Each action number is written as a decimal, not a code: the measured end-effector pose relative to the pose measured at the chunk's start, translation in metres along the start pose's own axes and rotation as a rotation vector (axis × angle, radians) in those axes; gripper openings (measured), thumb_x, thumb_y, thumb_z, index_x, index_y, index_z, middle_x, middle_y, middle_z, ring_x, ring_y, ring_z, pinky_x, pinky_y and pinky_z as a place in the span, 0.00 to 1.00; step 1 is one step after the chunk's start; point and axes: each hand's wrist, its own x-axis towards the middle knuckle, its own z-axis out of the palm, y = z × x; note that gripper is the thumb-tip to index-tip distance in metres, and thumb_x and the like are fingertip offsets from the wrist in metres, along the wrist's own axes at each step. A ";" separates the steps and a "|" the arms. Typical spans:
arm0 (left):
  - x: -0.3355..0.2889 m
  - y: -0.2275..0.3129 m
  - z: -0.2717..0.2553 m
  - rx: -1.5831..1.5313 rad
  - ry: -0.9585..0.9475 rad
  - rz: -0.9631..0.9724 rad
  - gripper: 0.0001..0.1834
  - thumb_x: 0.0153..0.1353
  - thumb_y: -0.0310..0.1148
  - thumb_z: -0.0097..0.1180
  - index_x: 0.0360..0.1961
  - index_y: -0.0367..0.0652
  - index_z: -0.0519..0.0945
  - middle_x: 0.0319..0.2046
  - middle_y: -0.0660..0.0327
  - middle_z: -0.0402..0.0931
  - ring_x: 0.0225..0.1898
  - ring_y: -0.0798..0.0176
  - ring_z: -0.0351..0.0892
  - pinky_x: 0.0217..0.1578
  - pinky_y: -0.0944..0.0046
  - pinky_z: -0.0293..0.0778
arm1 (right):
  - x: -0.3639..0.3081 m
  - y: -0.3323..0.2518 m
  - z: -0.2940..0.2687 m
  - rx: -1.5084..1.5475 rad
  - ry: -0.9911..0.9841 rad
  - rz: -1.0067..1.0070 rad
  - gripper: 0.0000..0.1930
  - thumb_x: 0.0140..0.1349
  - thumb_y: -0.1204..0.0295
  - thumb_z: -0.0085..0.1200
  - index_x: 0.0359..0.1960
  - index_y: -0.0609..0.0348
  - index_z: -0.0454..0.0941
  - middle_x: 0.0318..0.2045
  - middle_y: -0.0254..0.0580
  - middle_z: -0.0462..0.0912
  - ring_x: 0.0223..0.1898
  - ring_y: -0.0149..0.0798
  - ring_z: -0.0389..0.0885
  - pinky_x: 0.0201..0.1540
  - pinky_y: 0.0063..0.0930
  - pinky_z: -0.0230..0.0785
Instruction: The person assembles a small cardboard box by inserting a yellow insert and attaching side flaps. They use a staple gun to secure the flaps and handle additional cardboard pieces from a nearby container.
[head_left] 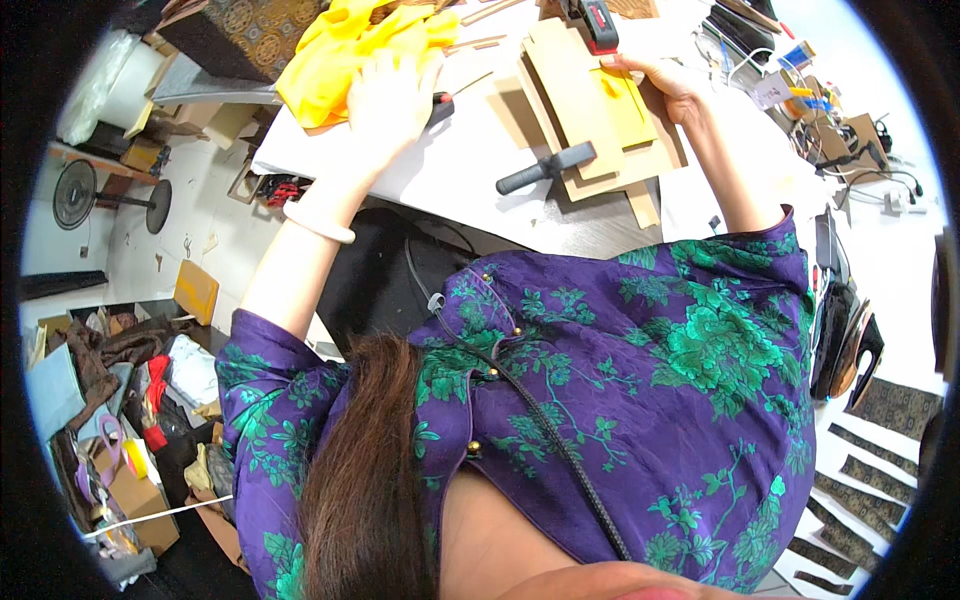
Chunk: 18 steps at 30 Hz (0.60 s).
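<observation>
My left hand (390,105) lies with fingers stretched over a bright yellow cloth (325,70) at the table's far left. Beside its palm, a black and red tool (438,108) shows only in part. My right hand (678,88) grips the right edge of a stack of tan boards (572,95), a finger on top and the others out of sight. A yellow sheet (628,108) lies on that stack. Across the boards sit a black clamp (545,168) with a ribbed handle at the near end and a red and black clamp part (600,28) at the far end.
The white table (470,190) carries thin strips (480,45) between my hands. Cables and small tools (800,100) crowd its right side. Patterned strips (870,470) lie at lower right. A heap of scraps and bags (140,430) fills the lower left, near a fan (75,195).
</observation>
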 end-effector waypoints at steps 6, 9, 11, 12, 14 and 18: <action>0.020 0.088 -0.071 -0.601 -0.346 0.033 0.21 0.74 0.35 0.39 0.64 0.46 0.72 0.39 0.42 0.78 0.34 0.42 0.81 0.36 0.47 0.77 | 0.009 0.009 -0.026 0.024 0.067 -0.116 0.22 0.52 0.61 0.74 0.45 0.61 0.86 0.46 0.45 0.86 0.46 0.33 0.84 0.48 0.20 0.78; 0.023 0.099 -0.079 -0.949 -0.672 -0.514 0.20 0.75 0.38 0.38 0.58 0.42 0.77 0.28 0.43 0.78 0.31 0.44 0.82 0.29 0.49 0.77 | 0.005 -0.003 -0.008 0.053 0.035 -0.082 0.25 0.51 0.61 0.74 0.47 0.64 0.85 0.45 0.47 0.86 0.44 0.34 0.84 0.47 0.21 0.79; 0.022 0.100 -0.082 -0.723 -0.587 -0.355 0.19 0.74 0.37 0.42 0.55 0.40 0.79 0.24 0.47 0.77 0.27 0.47 0.81 0.26 0.50 0.76 | 0.023 0.015 -0.022 0.080 0.057 -0.117 0.27 0.50 0.60 0.75 0.47 0.65 0.83 0.45 0.49 0.86 0.43 0.34 0.85 0.47 0.21 0.80; 0.024 0.103 -0.081 -0.627 -0.531 -0.267 0.18 0.73 0.37 0.44 0.54 0.38 0.80 0.22 0.49 0.77 0.25 0.49 0.81 0.24 0.51 0.76 | 0.026 0.023 -0.038 0.083 0.087 -0.135 0.28 0.50 0.60 0.76 0.47 0.66 0.82 0.44 0.50 0.85 0.42 0.35 0.85 0.46 0.22 0.80; 0.004 0.097 -0.065 -0.462 -0.270 -0.122 0.17 0.70 0.37 0.49 0.53 0.38 0.80 0.21 0.53 0.77 0.23 0.51 0.80 0.22 0.53 0.76 | 0.022 0.019 -0.035 0.091 0.109 -0.151 0.30 0.48 0.59 0.77 0.48 0.67 0.80 0.44 0.50 0.85 0.41 0.35 0.85 0.46 0.22 0.80; -0.026 0.080 -0.052 -0.292 -0.292 -0.028 0.16 0.64 0.34 0.54 0.51 0.40 0.81 0.21 0.55 0.77 0.22 0.53 0.80 0.21 0.55 0.75 | 0.011 0.006 -0.029 0.097 0.100 -0.084 0.32 0.46 0.58 0.78 0.48 0.66 0.80 0.44 0.50 0.85 0.42 0.36 0.86 0.45 0.23 0.81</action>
